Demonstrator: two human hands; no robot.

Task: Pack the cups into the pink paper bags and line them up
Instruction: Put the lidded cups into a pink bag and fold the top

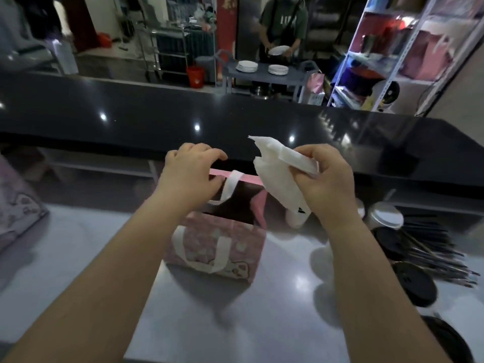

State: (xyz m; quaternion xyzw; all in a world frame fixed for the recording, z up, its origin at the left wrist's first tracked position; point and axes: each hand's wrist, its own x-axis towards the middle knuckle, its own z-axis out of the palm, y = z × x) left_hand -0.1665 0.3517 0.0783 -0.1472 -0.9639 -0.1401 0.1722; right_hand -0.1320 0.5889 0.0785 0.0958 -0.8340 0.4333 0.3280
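Observation:
A pink paper bag (217,247) with white handles stands open on the steel counter, in the middle of the view. My left hand (191,174) grips the bag's far rim by its white handle. Just right of the bag's mouth, my right hand (322,179) holds a bunch of white napkins or thin white wrapping (277,176) above the counter. A white cup (297,218) stands on the counter just right of the bag, partly hidden under the white paper. Two metal-lidded cups (385,214) stand further right.
Black lids (415,282) and a pile of black straws (429,247) lie at the right. Another pink patterned bag (15,205) sits at the left edge. A raised black ledge (209,121) runs behind the counter. Beyond it a person handles plates at a cart.

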